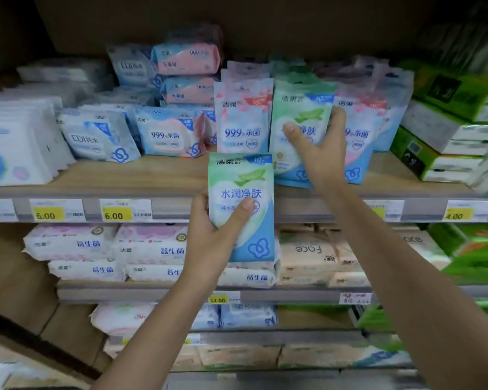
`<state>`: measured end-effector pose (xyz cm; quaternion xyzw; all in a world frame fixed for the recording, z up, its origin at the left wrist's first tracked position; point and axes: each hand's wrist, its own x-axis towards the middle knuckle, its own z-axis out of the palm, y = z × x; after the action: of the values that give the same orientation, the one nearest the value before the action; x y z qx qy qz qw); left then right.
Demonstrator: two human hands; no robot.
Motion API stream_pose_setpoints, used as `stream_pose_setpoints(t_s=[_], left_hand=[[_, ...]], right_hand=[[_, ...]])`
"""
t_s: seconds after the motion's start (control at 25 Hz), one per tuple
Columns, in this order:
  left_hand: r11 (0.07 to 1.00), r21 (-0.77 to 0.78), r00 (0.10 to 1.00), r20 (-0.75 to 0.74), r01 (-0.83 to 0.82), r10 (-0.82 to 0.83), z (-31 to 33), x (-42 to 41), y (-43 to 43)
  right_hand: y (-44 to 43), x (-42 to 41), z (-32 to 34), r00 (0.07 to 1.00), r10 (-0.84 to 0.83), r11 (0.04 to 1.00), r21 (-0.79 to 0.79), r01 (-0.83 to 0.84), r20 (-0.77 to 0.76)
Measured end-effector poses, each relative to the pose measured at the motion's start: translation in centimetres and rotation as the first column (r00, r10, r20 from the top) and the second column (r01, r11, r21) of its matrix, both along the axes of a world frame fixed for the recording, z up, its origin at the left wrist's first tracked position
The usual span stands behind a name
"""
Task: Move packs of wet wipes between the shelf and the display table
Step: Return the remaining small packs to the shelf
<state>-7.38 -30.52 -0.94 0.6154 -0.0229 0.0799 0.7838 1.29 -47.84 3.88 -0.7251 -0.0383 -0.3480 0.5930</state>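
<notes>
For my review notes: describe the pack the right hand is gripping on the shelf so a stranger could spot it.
Find the top wooden shelf edged with yellow price tags. Among its upright packs, fingers of the right hand grip a soft green-and-blue plastic wipes pack. The pink-and-blue packs flank it; it shows a green leaf.

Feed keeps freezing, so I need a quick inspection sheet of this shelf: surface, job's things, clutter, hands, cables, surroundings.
Surface: wooden shelf, price tags along its front edge.
Job's things: held green pack in front of the shelf edge; second green pack upright on the shelf between pink packs.
Clutter: nothing seen.
Hands: left hand grips the held green pack; right hand grips the second green pack.
Cables: nothing seen.
Surroundings: white packs on the lower shelf; green bundles at right.
</notes>
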Motion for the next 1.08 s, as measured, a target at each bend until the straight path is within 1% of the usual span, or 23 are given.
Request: stream_pose_setpoints(t_s=[0.08,0.2,0.28,0.36,0.4,0.44,0.48,0.52,0.6,0.68,0.8,0.88,0.96,1.0,1.08], left_hand=[[1.0,-0.015,1.0,0.018,0.012,-0.011,0.6,1.0,-0.4],[0.996,-0.067,0.998,0.021,0.062,-0.061,1.3,2.5,-1.2],[0.993,-0.067,0.994,0.052,0.1,-0.097,1.7,3.6,-1.6],[0.989,-0.057,0.987,0.103,0.133,-0.127,2.3,4.7,-2.2],[0.988,-0.047,0.982,0.131,0.145,-0.138,2.7,5.4,-2.7],[0.989,-0.03,0.977,0.159,0.148,-0.142,3.0,5.9,-3.3],[0.99,0.002,0.972,0.188,0.14,-0.138,3.4,6.5,-3.9],[0.991,0.04,0.967,0.219,0.128,-0.133,3.6,7.1,-4.5],[0.988,0.116,0.955,0.268,0.102,-0.13,3.6,8.1,-5.6],[0.982,0.183,0.945,0.309,0.055,-0.111,3.5,8.7,-6.6],[0.956,0.293,0.917,0.388,-0.029,-0.091,3.1,8.7,-7.5],[0.935,0.351,0.907,0.407,-0.048,-0.106,2.8,8.8,-8.0],[0.888,0.445,0.891,0.441,-0.116,-0.105,2.5,8.9,-8.5],[0.846,0.501,0.873,0.478,-0.181,-0.096,2.4,8.9,-8.6],[0.736,0.592,0.821,0.564,-0.328,-0.088,2.4,8.6,-8.3]], right_hand=[[0.2,0.6,-0.6,0.999,-0.023,0.997,-0.079,0.025,0.03],[-0.1,1.3,-0.7,0.995,-0.085,0.957,-0.275,0.096,0.051],[-0.7,1.5,-0.3,0.988,-0.15,0.887,-0.436,0.153,0.04],[-1.9,1.4,0.3,0.966,-0.254,0.771,-0.595,0.226,0.037],[-2.5,1.2,0.7,0.96,-0.281,0.736,-0.641,0.219,0.004],[-3.1,0.9,1.1,0.958,-0.282,0.734,-0.653,0.184,-0.047],[-3.5,0.8,1.5,0.96,-0.267,0.752,-0.64,0.156,-0.081],[-3.6,0.8,1.5,0.965,-0.255,0.768,-0.62,0.16,-0.067],[-3.5,1.1,1.1,0.961,-0.276,0.767,-0.603,0.22,0.0],[-3.4,1.0,0.4,0.96,-0.275,0.787,-0.564,0.25,0.041],[-4.1,-0.4,-0.3,0.961,-0.26,0.858,-0.434,0.277,0.099],[-4.3,-1.7,-1.0,0.969,-0.234,0.894,-0.375,0.246,0.078],[-3.9,-2.7,-1.8,0.988,-0.152,0.929,-0.339,0.147,0.011],[-3.6,-3.0,-2.2,0.993,-0.114,0.944,-0.313,0.102,-0.021],[-3.4,-3.0,-2.8,0.995,-0.092,0.962,-0.263,0.077,-0.047]])
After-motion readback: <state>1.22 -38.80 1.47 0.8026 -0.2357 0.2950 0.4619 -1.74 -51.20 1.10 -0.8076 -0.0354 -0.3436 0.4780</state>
